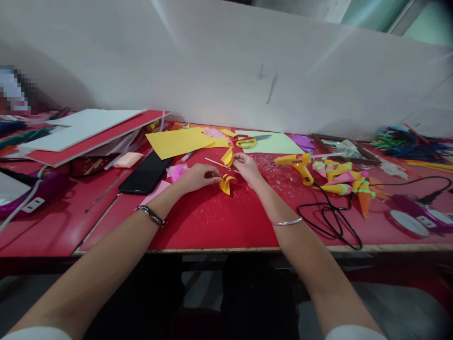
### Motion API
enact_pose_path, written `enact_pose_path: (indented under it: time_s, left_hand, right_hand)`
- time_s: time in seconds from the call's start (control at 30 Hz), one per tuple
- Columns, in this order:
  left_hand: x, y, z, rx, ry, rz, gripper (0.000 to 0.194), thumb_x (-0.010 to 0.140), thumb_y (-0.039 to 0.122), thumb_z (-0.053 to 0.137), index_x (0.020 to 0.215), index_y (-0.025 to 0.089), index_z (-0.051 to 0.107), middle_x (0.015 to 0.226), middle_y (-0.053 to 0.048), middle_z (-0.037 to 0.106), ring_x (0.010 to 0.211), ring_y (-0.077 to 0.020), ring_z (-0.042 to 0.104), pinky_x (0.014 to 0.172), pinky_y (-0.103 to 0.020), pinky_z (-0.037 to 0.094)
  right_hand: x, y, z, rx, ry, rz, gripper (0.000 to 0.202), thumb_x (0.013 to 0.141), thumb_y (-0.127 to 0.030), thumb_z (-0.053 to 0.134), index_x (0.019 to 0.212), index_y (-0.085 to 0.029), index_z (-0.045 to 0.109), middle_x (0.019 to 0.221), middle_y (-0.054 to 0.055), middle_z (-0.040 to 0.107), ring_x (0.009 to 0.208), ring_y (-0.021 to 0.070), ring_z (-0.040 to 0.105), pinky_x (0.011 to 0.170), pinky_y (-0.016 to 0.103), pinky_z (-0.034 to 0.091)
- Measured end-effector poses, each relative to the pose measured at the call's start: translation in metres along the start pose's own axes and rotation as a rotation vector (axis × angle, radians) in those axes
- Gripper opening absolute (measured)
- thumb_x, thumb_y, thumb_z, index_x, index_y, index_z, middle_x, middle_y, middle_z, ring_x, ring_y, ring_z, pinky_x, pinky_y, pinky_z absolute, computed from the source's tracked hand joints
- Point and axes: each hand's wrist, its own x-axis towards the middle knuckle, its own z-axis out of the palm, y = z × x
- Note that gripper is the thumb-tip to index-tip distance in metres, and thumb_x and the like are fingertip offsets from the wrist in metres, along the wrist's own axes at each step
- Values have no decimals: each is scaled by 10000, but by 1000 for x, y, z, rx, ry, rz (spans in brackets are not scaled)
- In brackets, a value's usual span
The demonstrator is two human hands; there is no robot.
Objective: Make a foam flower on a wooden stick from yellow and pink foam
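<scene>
Over the middle of the red table, my left hand (198,179) is closed, its fingertips at a cluster of curved yellow paper pieces (225,186). Just to the right and slightly farther off, my right hand (247,166) pinches another curved yellow paper piece (227,157). A thin pale stick (213,162) lies behind the left fingertips, close to that piece. Behind both hands are scissors (247,141) with red and yellow handles, and a sheet of yellow paper (180,141). Pink crumpled material (176,172) sits beside my left hand.
A yellow glue gun (295,163) with a black cord lies to the right, beside several small yellow and pink cones (338,177). On the left is a black phone (146,174). Clear scraps litter the table (212,231). A white partition (212,61) stands behind.
</scene>
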Motion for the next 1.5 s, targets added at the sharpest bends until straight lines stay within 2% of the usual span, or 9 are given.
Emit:
enact_pose_path:
  time_s: [0.33,0.8,1.27,1.5]
  left_hand:
    - [-1,0,-1,-36,43,32,203,767,336,503,770,164,611,724,2,632,640,-94,540,571,-187,382]
    - [-2,3,-1,-64,22,81,144,740,278,537,769,158,611,725,-1,622,635,-87,526,590,-188,392]
    - [-2,5,0,-59,-16,41,230,744,367,528,786,159,617,747,-13,632,652,-105,540,594,-205,397]
    - [-1,2,1,-12,-21,58,220,755,352,505,780,161,611,744,-9,630,648,-103,539,595,-201,394]
  right_hand:
    - [-1,-2,0,-11,0,19,22,692,-186,521,709,-174,513,604,-40,589,476,64,539,536,208,445]
    - [-1,-2,0,-7,-4,8,30,687,-168,516,717,-169,516,599,-42,588,483,67,540,551,214,446]
    - [0,-1,0,-10,-13,3,29,690,-160,495,713,-176,506,608,-42,585,482,63,538,549,211,446]
    - [1,1,0,5,-14,-8,23,680,-158,505,696,-174,502,605,-34,585,477,73,538,548,228,443]
